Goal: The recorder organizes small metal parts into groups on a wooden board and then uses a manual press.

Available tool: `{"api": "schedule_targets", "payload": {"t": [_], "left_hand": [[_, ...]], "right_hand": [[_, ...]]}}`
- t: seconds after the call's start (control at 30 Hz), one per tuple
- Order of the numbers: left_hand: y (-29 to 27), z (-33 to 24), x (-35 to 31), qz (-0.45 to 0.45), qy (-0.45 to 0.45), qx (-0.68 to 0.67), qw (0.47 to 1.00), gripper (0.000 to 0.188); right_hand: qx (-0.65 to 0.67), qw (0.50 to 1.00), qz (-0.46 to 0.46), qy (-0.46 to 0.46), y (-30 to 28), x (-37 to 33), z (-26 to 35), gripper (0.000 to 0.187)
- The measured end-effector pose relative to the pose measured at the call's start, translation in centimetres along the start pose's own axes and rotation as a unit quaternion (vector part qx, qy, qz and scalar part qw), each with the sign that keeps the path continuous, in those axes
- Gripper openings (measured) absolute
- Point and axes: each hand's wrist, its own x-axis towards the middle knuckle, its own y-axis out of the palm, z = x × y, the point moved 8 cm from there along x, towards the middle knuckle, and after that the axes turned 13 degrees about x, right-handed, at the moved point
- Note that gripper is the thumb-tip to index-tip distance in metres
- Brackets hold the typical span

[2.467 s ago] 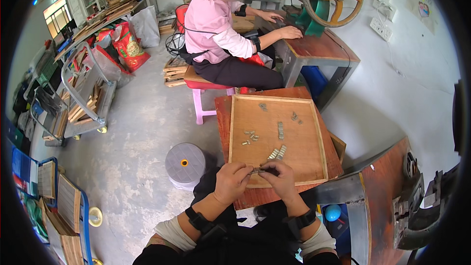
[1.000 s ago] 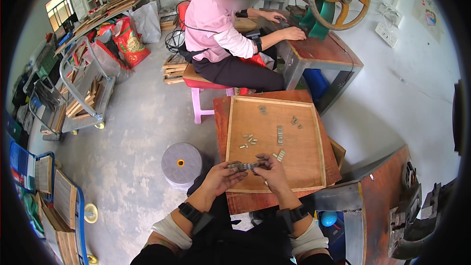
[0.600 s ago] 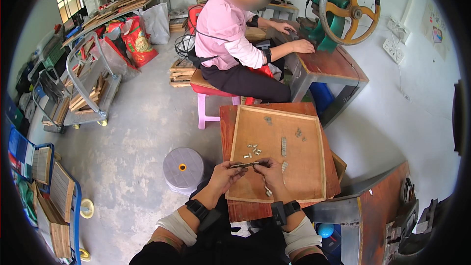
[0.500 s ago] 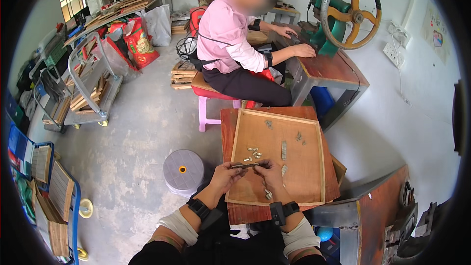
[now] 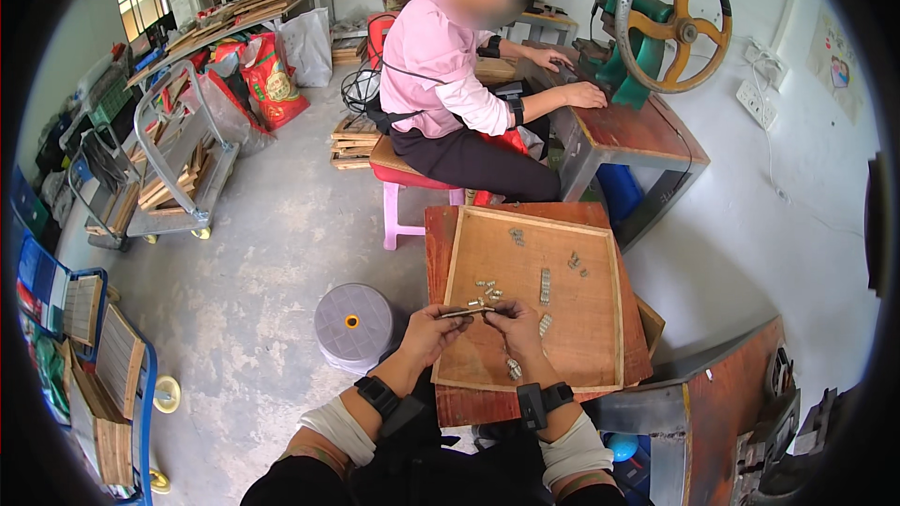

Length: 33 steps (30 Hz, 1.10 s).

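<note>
Above the near left part of a shallow wooden tray (image 5: 574, 387), a thin dark metal-looking strip (image 5: 461, 312) spans my two hands. Its left end is pinched in my left hand (image 5: 428, 334), and the fingers of my right hand (image 5: 515, 327) close on its other end. Small silvery cylindrical metal pieces lie loose in the tray just beyond my fingers (image 5: 487, 287). More of them form a straight row (image 5: 545, 287) and a shorter slanted group (image 5: 545, 323) right of my right hand. Another small cluster (image 5: 514, 370) sits by my right wrist.
The tray rests on a reddish wooden table (image 5: 439, 244). Ahead, a co-worker in pink (image 5: 422, 66) sits with both hands at a bench with a green hand-wheel press (image 5: 647, 28). A grey round stool (image 5: 354, 323) stands at left, a metal-legged bench (image 5: 727, 403) at right.
The strip has tilted slightly between my hands, showing a paler face. Both hands keep their grip almost in the same place; the whole view has shifted a little.
</note>
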Motion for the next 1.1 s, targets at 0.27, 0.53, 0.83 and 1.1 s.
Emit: {"api": "schedule_targets", "payload": {"t": [0.27, 0.53, 0.83, 1.1], "left_hand": [[0.1, 0.1, -0.5, 0.005, 0.005, -0.007, 1.000, 0.018], [0.4, 0.1, -1.3, 0.012, -0.016, -0.009, 1.000, 0.017], [0.6, 1.2, -1.1, -0.008, -0.020, 0.144, 0.989, 0.023], [1.0, 1.5, -0.1, -0.080, 0.157, 0.651, 0.738, 0.022]], "right_hand": [[0.014, 1.000, 0.004, -0.003, 0.3, -1.0, 0.4, 0.017], [0.014, 0.999, -0.007, 0.032, 0.1, -1.8, 0.4, 0.018], [-0.171, 0.985, -0.018, -0.009, -2.3, -1.3, -0.5, 0.017], [-0.418, 0.903, -0.032, -0.094, -4.1, -1.7, 0.0, 0.017]]}}
